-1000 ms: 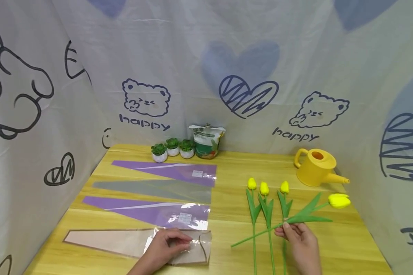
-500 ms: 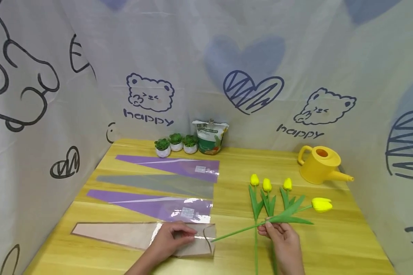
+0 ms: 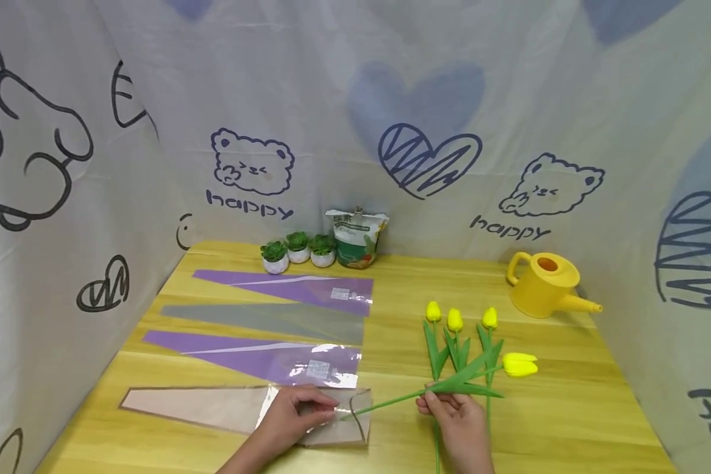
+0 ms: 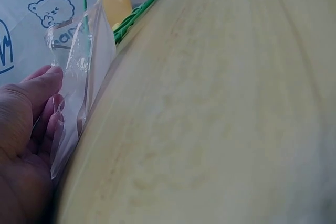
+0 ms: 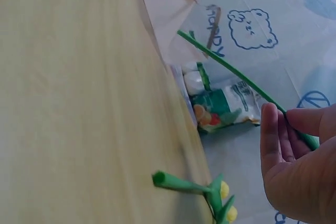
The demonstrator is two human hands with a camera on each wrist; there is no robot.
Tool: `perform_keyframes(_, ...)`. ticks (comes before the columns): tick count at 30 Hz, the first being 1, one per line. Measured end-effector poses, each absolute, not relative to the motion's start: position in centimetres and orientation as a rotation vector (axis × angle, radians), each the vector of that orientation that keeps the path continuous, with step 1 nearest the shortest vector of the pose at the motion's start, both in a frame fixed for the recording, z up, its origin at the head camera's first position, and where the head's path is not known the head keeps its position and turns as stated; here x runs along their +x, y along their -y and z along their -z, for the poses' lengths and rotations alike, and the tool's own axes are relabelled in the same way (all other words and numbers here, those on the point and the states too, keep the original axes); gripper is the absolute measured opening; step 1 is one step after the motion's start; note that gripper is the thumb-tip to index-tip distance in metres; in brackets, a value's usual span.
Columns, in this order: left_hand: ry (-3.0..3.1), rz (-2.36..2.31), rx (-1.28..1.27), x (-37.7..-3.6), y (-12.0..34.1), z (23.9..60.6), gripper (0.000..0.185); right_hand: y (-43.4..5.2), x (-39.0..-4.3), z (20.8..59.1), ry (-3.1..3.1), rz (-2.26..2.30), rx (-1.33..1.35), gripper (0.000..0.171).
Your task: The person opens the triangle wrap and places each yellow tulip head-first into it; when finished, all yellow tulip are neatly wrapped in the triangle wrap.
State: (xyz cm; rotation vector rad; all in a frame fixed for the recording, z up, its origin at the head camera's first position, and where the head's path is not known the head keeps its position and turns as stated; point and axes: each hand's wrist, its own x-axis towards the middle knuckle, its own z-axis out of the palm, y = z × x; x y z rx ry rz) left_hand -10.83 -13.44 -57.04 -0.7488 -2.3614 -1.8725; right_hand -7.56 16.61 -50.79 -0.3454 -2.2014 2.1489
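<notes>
Hands at work on a wooden worktop (image 3: 569, 421): the left hand (image 3: 290, 418) pinches open the mouth of a clear sleeve (image 3: 225, 411), while the right hand (image 3: 450, 415), just right of that sleeve, grips a yellow tulip (image 3: 518, 364), whose stem tip must next be steered inside.

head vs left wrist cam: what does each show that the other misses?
Head only: the watering can, three potted succulents, the two purple sleeves, and the right hand gripping the tulip stem.

Left wrist only: a close look at the clear sleeve's mouth lifted off the table, with the left hand's fingers on the film.

Both: left hand, clear sleeve, green stem, wooden table.
</notes>
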Motion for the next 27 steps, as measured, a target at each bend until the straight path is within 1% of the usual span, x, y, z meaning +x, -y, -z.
perform_keyframes(5, 2.385, 1.871, -0.743, -10.8, 13.6, 57.2, 0.016, -15.6, -7.4, 51.1, 2.197, -2.180, -0.368, 0.026)
perform_keyframes(10, 2.395, 1.853, -0.742, -10.8, 13.6, 57.3, 0.016, -15.0, -7.4, 51.4, 2.180, -2.225, -0.334, 0.028)
perform_keyframes(14, 2.384, 1.861, -0.749, -10.8, 13.7, 57.3, 0.015, -14.5, -7.4, 51.7, 2.218, -2.223, -0.347, 0.027)
perform_keyframes(27, 2.441, 1.902, -0.662, -10.8, 13.3, 56.7, 0.015, -13.6, -7.4, 51.7, 2.231, -2.231, -0.330, 0.024)
